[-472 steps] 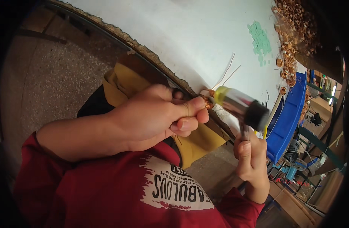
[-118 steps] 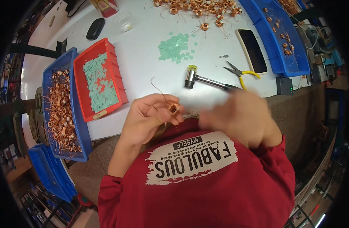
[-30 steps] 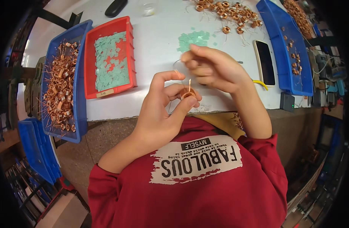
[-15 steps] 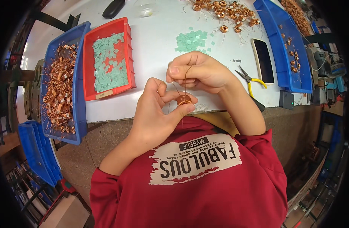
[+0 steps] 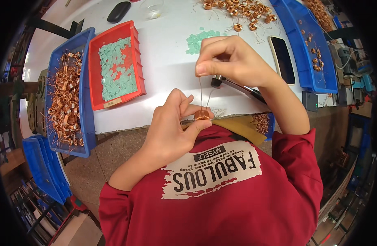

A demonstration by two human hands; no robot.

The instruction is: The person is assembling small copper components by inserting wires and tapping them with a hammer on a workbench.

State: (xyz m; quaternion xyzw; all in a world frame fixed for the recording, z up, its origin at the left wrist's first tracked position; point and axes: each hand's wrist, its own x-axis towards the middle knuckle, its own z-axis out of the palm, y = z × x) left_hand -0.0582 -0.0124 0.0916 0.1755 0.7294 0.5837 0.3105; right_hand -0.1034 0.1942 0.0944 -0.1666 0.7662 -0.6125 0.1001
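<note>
My left hand (image 5: 166,129) pinches a small ring-shaped copper wire coil (image 5: 202,115) between thumb and fingers, just above the table's front edge. From the coil a thin copper wire (image 5: 201,93) runs straight up to my right hand (image 5: 233,59), whose thumb and forefinger are closed on its upper end. A second, bent wire lead (image 5: 208,97) stands up beside it, free of the fingers. Below my right hand lies a dark rod-like tool (image 5: 239,86) with a silver and black end; the wrist covers part of it.
A red bin (image 5: 140,69) of pale green squares and a blue bin (image 5: 88,94) of copper coils stand at left. Loose green squares (image 5: 196,42), a coil heap (image 5: 254,14) and a phone (image 5: 283,61) lie beyond my right hand. Another blue bin (image 5: 319,84) stands at right.
My right hand has moved up and to the right, drawing the wire out longer above the coil. The dark tool now shows; the yellow-handled pliers are hidden by my forearm.
</note>
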